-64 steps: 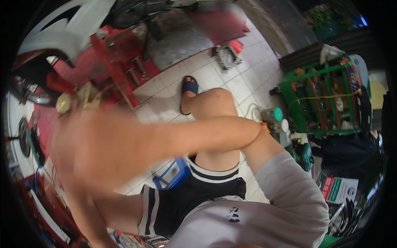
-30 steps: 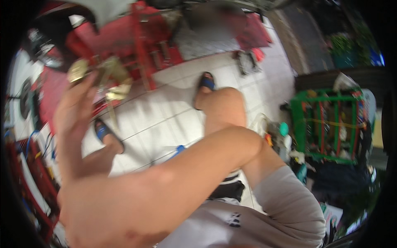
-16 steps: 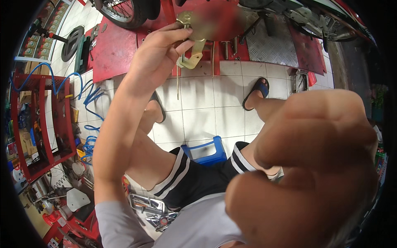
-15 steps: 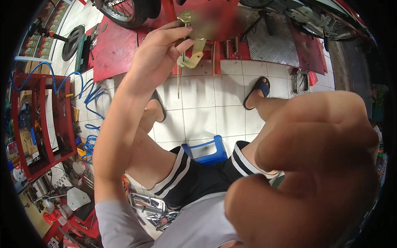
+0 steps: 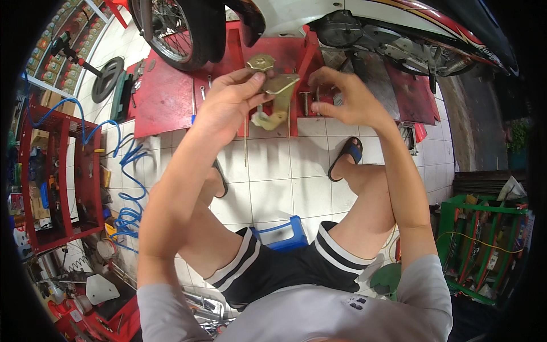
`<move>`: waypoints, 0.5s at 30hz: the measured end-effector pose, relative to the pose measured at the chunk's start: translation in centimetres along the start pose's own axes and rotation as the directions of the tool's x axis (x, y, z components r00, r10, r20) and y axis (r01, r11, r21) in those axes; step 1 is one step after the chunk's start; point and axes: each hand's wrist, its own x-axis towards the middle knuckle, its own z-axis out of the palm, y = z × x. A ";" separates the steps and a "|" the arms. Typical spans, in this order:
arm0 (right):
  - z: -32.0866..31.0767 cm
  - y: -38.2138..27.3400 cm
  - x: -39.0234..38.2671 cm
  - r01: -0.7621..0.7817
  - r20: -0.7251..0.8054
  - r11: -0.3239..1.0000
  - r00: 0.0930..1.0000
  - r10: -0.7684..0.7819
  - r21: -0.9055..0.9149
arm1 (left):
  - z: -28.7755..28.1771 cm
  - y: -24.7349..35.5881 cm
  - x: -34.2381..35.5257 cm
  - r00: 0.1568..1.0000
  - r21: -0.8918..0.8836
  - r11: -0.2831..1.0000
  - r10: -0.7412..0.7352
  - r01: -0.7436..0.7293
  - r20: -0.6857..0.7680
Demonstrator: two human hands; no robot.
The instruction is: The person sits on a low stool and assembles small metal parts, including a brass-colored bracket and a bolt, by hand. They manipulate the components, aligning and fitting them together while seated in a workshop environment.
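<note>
My left hand (image 5: 231,102) grips a brass-coloured metal bracket (image 5: 281,105) between thumb and fingers. It has a notched round cap (image 5: 261,62) at its top, a bent plate and a lower curved flange; thin rods hang from it over the floor. What kind of part it is I cannot make out. To the right of the bracket, my right hand (image 5: 350,100) is raised with thumb and fingers curved and apart, nothing between them. Both hands are above the near edge of a red metal platform (image 5: 165,105).
A motorcycle's wheel (image 5: 171,34) and engine (image 5: 342,31) stand on the platform, with wrenches (image 5: 203,93) near its edge. A blue stool (image 5: 282,235) is between my legs. At left are a red shelf rack (image 5: 57,176) and coiled blue hose (image 5: 130,199); at right, a green rack (image 5: 484,245).
My right hand has come away from close in front of the camera and is now near the bracket. The view has shifted, so the bracket and left hand sit lower in it.
</note>
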 end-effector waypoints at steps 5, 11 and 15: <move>6.2 0.2 -0.4 -0.230 0.045 0.598 0.950 0.308 0.768 | 0.2 -0.3 0.2 0.998 -0.110 0.992 -0.065 0.066 0.014; 7.3 -1.1 -0.8 -0.287 0.085 0.387 0.883 0.462 0.877 | 0.3 -0.9 0.9 0.992 0.269 0.962 -0.009 0.043 -0.126; 6.5 -1.5 -1.4 -0.333 0.046 0.408 0.819 0.572 0.850 | 0.8 -1.4 1.3 0.996 0.014 0.996 -0.088 0.088 -0.019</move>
